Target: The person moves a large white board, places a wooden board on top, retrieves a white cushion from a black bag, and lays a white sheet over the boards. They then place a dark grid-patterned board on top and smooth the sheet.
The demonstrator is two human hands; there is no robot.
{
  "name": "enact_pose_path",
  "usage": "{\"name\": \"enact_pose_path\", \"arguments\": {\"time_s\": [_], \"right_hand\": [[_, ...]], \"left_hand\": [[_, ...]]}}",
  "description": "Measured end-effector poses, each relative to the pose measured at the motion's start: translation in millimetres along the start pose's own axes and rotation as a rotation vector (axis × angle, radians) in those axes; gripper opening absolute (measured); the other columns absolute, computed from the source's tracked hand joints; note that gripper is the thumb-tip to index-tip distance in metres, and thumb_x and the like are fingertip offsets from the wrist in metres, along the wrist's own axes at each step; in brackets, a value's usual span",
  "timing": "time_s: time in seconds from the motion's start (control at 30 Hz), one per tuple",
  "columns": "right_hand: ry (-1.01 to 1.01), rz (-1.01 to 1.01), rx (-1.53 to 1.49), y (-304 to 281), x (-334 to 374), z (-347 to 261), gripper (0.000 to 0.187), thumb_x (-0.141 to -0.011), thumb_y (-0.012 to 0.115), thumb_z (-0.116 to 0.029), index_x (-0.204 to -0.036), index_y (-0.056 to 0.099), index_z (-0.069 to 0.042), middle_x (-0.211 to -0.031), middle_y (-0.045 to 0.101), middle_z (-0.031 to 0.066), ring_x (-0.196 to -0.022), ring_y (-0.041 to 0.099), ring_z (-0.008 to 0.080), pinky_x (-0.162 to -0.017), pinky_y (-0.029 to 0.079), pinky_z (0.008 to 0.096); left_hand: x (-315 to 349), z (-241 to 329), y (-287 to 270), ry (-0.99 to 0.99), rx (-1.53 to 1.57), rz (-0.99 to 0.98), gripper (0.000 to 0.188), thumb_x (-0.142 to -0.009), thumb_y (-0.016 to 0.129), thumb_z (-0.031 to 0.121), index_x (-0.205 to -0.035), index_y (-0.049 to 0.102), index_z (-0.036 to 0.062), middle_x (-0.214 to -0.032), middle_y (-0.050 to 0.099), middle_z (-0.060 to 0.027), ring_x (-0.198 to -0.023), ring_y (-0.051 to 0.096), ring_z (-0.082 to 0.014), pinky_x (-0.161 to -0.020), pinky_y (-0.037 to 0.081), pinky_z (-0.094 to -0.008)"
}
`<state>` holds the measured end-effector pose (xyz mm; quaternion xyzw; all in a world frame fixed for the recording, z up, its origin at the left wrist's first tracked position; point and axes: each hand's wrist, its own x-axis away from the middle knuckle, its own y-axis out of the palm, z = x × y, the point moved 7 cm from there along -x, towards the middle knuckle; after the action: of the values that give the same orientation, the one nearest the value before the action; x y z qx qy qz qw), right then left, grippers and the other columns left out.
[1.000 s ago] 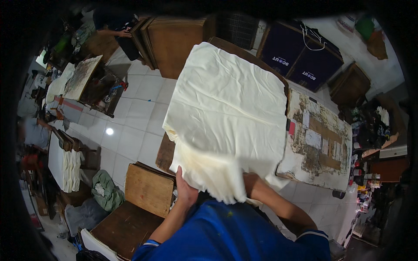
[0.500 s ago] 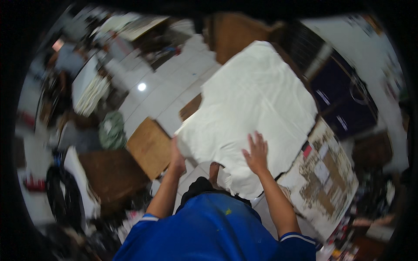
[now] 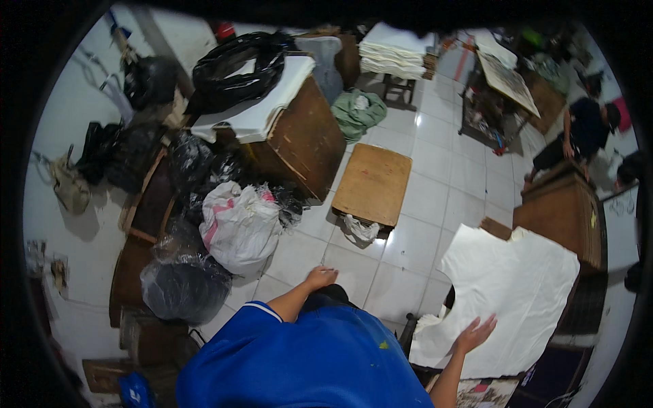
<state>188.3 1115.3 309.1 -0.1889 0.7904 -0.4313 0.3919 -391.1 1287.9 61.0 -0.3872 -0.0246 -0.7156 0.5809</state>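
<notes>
A large white sheet of cloth or hide (image 3: 510, 292) with an uneven, notched edge lies over a surface at my right. My right hand (image 3: 475, 333) rests flat on its near part, fingers stretched out, gripping nothing. In front of my body, away from the sheet, hangs my left hand (image 3: 321, 277). Its fingers are loosely bent and somewhat apart, and I see nothing in them. The closest thing ahead of it is a low brown wooden stool (image 3: 374, 180) with a pale cloth bundle (image 3: 360, 230) under its near edge.
Left of me are a white sack (image 3: 241, 228), dark plastic bags (image 3: 183, 289) and a brown wooden box (image 3: 306, 143) topped with white sheets. A green bundle (image 3: 359, 114) lies beyond the stool. At far right, a person (image 3: 585, 129) is by stacked brown boards (image 3: 558, 211).
My view has swung left, so the white sheet now sits at lower right. My left hand has come off the sheet's left edge; my right hand still lies on it.
</notes>
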Motion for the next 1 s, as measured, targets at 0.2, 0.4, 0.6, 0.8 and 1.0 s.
{"name": "enact_pose_path", "arguments": {"time_s": [0.2,0.4,0.6,0.8,1.0], "right_hand": [[0.117,0.01,0.046,22.7,3.4,23.8,0.052,-0.103,0.044,-0.036,-0.147,0.042,-0.007,-0.149,0.04,0.0234,-0.136,0.039,0.0383,-0.113,0.031,0.0451],[0.13,0.33,0.344,50.8,-9.9,-87.0,0.049,-0.1,0.049,-0.04,-0.141,0.05,-0.013,-0.141,0.049,0.0172,-0.129,0.046,0.0372,-0.107,0.036,0.0499],[-0.372,0.039,-0.376,164.8,-16.7,-391.2,0.057,-0.09,0.065,-0.033,-0.139,0.051,-0.008,-0.141,0.045,0.0216,-0.134,0.038,0.0351,-0.114,0.025,0.0488],[-0.3,-0.813,-0.709,276.4,-33.0,-636.9,0.046,-0.094,0.064,-0.022,-0.135,0.053,-0.005,-0.131,0.054,0.0133,-0.124,0.049,0.0245,-0.105,0.038,0.0374],[-0.177,-1.325,-1.028,367.5,-63.8,-885.7,0.052,-0.095,0.063,-0.036,-0.138,0.05,-0.009,-0.116,0.059,0.0019,-0.103,0.055,0.0146,-0.085,0.046,0.0347]], "left_hand": [[50.7,-152.4,-150.9,-0.498,-0.207,0.155,0.04,-0.087,0.061,0.041,-0.085,0.069,0.0014,-0.08,0.067,-0.0135,-0.068,0.063,-0.025,-0.057,0.05,-0.0424],[32.9,-181.2,-223.5,-0.473,0.228,0.113,0.038,-0.089,0.066,0.04,-0.099,0.066,0.0039,-0.076,0.063,-0.0059,-0.062,0.058,-0.0184,-0.052,0.047,-0.0369],[-30.8,-147.3,-314.8,-0.262,0.327,0.326,0.051,-0.088,0.069,0.041,-0.119,0.063,0.0018,-0.097,0.067,-0.0129,-0.081,0.063,-0.021,-0.07,0.051,-0.0358],[-36.0,-62.7,-390.8,-0.119,0.635,0.385,0.051,-0.092,0.066,0.036,-0.127,0.057,0.0004,-0.099,0.067,-0.0109,-0.089,0.064,-0.0168,-0.077,0.05,-0.0305],[-29.3,-93.7,-437.3,-0.178,0.862,0.546,0.048,-0.093,0.065,0.033,-0.127,0.056,0.0004,-0.1,0.067,-0.0099,-0.082,0.064,-0.0164,-0.071,0.05,-0.0302]]}}
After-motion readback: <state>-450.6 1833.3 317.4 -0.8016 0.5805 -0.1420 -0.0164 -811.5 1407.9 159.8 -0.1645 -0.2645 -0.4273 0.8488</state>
